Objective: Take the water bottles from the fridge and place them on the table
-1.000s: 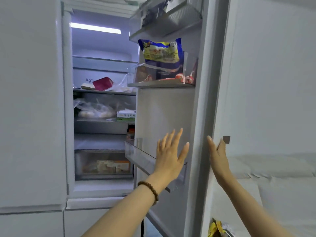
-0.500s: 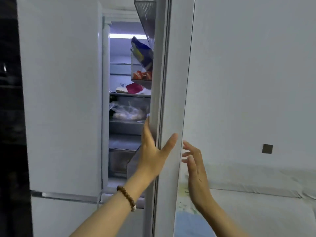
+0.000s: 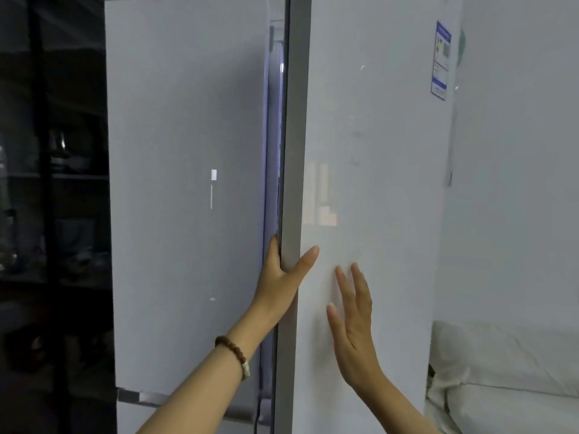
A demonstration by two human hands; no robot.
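Fridge door (image 3: 369, 151) has swung almost shut since a second ago, your left hand (image 3: 279, 277) gripping its edge, your right hand (image 3: 354, 321) flat and empty on it; bottles unseen, so fetching looks finished.

The tall glossy white fridge door (image 3: 376, 183) has a plain grey metal edge strip (image 3: 293, 151), and a thin bluish-violet glow shows in the narrow gap (image 3: 272, 151). A blue-and-white printed label (image 3: 441, 61) sits high on it. The brown wooden bead bracelet (image 3: 233, 353) carries one pale bead.
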